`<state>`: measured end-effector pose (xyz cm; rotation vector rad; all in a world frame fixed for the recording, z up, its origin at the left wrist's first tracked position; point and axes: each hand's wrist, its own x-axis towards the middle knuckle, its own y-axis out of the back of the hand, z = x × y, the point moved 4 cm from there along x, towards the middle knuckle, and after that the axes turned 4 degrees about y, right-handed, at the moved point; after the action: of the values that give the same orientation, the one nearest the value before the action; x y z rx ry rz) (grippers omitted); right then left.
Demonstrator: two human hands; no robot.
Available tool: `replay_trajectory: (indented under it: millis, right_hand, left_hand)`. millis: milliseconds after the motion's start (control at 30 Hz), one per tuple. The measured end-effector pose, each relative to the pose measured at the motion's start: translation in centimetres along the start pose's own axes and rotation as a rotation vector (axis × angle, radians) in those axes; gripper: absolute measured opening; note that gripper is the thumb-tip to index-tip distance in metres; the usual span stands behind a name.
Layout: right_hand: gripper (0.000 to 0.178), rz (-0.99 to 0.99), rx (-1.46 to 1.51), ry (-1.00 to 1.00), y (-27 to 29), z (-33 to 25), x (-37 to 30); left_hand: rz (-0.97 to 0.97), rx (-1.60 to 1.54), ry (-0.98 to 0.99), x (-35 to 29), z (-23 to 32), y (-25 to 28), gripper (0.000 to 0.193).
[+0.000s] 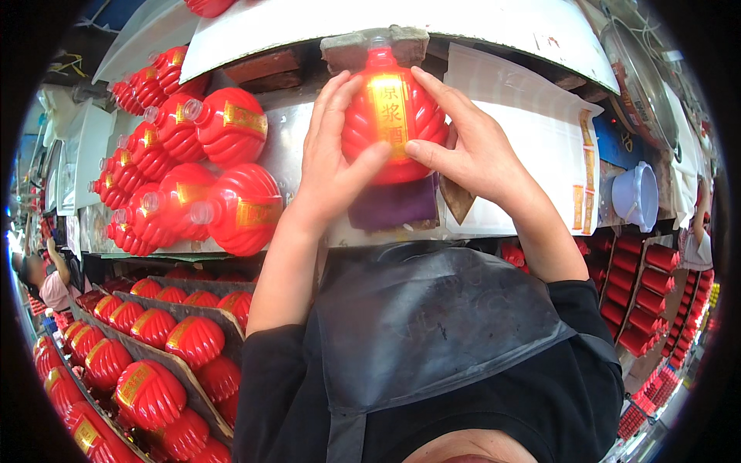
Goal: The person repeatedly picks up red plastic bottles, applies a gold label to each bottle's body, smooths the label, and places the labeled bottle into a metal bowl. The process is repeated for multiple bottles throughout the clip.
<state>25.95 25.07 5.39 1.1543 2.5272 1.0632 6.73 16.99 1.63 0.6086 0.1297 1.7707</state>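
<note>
A rounded red bottle (355, 116) with swirled ridges, a clear neck and a gold label lies in front of me, its neck pointing away and resting in a notched grey block (337, 52). My left hand (336, 147) wraps its left side, with the thumb on the label's lower edge. On the right side my right hand (471, 143) curves round it, thumb also pressed near the label's bottom. A purple cloth pad (394, 206) shows under the bottle's near end. Beside my right hand is a brown pointed piece (457, 202), partly hidden.
Several similar red bottles (235, 127) lie on the bench to the left. Divided racks (181, 309) hold more at lower left. White sheets with gold label strips (577, 207) lie to the right, near a lavender bucket (636, 197). A white board (494, 27) spans the back.
</note>
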Motion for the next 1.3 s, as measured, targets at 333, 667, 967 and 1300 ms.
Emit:
replay_trajectory:
  millis: [333,667,967,1300]
  right_hand:
    - [0.079,-0.058,0.299,-0.135,0.0,1.2,0.1]
    - [0.081,0.025,-0.027,0.011,-0.2,0.0,-0.1]
    - [0.078,0.020,-0.002,0.013,-0.1,0.3,0.1]
    - [0.068,-0.054,0.301,-0.071,0.1,1.6,0.1]
  left_hand:
    - [-0.005,-0.444,0.186,-0.2,-1.1,-0.1,0.070]
    - [0.013,-0.149,0.078,0.0,-0.5,-0.4,0.078]
    - [0.008,-0.269,0.111,0.0,-0.7,-0.2,0.069]
    - [-0.022,-0.344,0.137,0.1,-1.3,-0.1,0.060]
